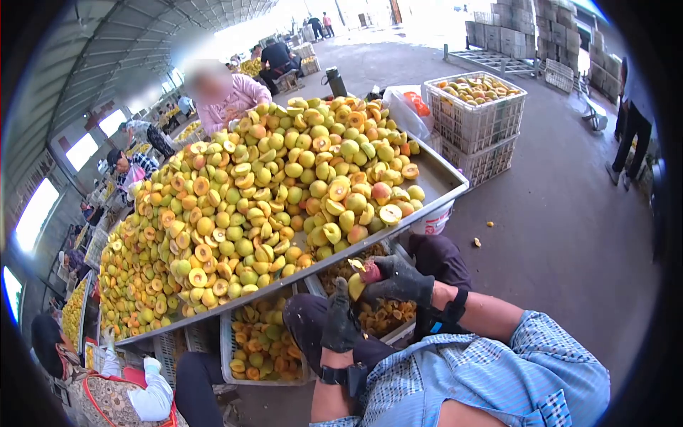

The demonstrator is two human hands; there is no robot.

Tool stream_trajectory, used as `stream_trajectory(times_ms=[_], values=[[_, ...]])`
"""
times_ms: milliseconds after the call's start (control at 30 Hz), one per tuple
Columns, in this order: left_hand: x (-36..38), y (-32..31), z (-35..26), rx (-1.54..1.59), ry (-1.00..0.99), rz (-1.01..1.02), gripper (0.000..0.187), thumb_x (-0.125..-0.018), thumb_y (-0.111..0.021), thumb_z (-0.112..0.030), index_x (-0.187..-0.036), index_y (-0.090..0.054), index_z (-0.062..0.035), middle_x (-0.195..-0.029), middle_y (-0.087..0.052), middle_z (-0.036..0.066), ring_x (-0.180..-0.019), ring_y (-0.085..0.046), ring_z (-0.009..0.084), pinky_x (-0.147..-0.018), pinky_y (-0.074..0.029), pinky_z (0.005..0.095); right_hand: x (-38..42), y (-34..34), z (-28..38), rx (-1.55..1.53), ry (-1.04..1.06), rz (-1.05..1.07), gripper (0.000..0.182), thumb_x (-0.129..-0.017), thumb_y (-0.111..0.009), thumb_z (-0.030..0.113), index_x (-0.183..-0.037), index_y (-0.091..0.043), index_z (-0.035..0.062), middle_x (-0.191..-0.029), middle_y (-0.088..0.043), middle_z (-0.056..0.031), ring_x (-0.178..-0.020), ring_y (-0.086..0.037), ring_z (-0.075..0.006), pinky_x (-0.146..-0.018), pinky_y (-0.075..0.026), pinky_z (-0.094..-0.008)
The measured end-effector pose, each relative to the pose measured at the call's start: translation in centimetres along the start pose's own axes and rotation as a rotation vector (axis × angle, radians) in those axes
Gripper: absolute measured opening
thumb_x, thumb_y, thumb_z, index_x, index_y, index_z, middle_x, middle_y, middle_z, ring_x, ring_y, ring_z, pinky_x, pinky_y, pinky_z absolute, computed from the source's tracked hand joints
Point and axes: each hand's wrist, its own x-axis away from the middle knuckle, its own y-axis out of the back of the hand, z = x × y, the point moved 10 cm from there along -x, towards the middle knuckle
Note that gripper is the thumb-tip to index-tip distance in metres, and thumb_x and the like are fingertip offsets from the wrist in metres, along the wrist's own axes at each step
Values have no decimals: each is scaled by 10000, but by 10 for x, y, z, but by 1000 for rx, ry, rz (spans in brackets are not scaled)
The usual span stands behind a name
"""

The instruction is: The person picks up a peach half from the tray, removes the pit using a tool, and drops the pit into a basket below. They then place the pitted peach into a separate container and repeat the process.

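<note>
Between my hands, a yellow-green peach (356, 287) is held up above my lap. My left hand (343, 326), in a dark glove, is closed against its lower left side. Bent around a reddish object (371, 272) beside the peach is my gloved right hand (403, 280); I cannot make out what the object is. A thin yellow piece (356, 264) sticks out above it. Just beyond my hands, cut yellow peaches (249, 213) are heaped on a metal-edged table (427, 211). Below them, a crate holds peach scraps (388, 317).
Under the table edge stands a crate (229, 359) of peach pieces. Stacked crates (473, 132) with peach halves stand at the table's right end, near a plastic bag (405, 110). One co-worker (128, 398) sits at lower left, another (228, 99) across the heap.
</note>
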Motion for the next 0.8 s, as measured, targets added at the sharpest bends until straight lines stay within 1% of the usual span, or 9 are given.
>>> stream_trajectory(times_ms=[33,133,200,233,367,400,433,533,800], values=[[-8,-1,6,-9,-21,9,503,-1045,-540,-481,-1191,-678,-20,-1002,-733,53,-846,-701,150,-725,-559,285,0,-3,-15,-328,-177,9,327,-833,-799,170,-1110,-684,41,-992,-697,-10,-935,-626,-103,-836,-508,-294],[-20,-8,24,399,72,28,521,-1056,-527,-467,-1235,-664,4,-1117,-714,75,-987,-685,168,-859,-552,301,3,3,-19,-348,-385,-144,278,-821,-809,171,-1044,-713,36,-975,-693,12,-921,-620,-91,-838,-507,-286],[1,-14,-52,-141,-305,-42,511,-1063,-534,-431,-1277,-644,20,-1219,-677,99,-1112,-646,198,-988,-509,325,2,6,-11,-393,-360,-171,273,-831,-795,179,-1053,-719,39,-975,-694,-1,-910,-616,-98,-840,-513,-289],[-2,-17,-33,-90,-153,32,483,-1064,-545,-391,-1295,-632,25,-1277,-648,114,-1160,-621,211,-1047,-471,339,2,7,-12,-373,-376,-183,274,-836,-790,183,-1054,-717,36,-977,-695,-8,-915,-616,-100,-840,-515,-292],[-21,-17,28,549,-25,121,466,-1067,-541,-335,-1364,-570,24,-1316,-630,131,-1174,-623,224,-1058,-475,361,5,19,-28,-253,-261,-276,300,-847,-777,204,-1076,-690,31,-948,-686,-18,-863,-609,-100,-771,-525,-290],[-20,-20,33,540,1,126,466,-1067,-541,-335,-1364,-570,24,-1316,-630,131,-1174,-623,224,-1058,-475,361,3,25,-14,-260,-188,-310,305,-848,-778,211,-1080,-683,37,-937,-681,-13,-844,-603,-95,-750,-524,-288],[-21,-11,31,552,-46,26,466,-1070,-534,-326,-1370,-560,29,-1323,-628,136,-1180,-624,232,-1060,-476,370,15,20,-24,-381,-425,-242,304,-848,-778,206,-1088,-676,50,-923,-675,-2,-820,-599,-84,-706,-516,-284],[-15,-9,30,498,-94,-26,467,-1073,-524,-321,-1369,-555,39,-1329,-625,154,-1190,-623,247,-1058,-481,385,23,-3,-57,-576,-506,-179,277,-838,-788,194,-1055,-678,63,-902,-669,11,-795,-605,-79,-678,-506,-272],[-5,-11,51,380,27,-39,461,-1079,-511,-368,-1240,-609,53,-1166,-676,161,-1056,-672,244,-940,-559,374,36,-1,-45,-543,-373,-156,283,-760,-770,88,-1029,-688,51,-826,-668,-13,-561,-577,-86,-466,-455,-271]])
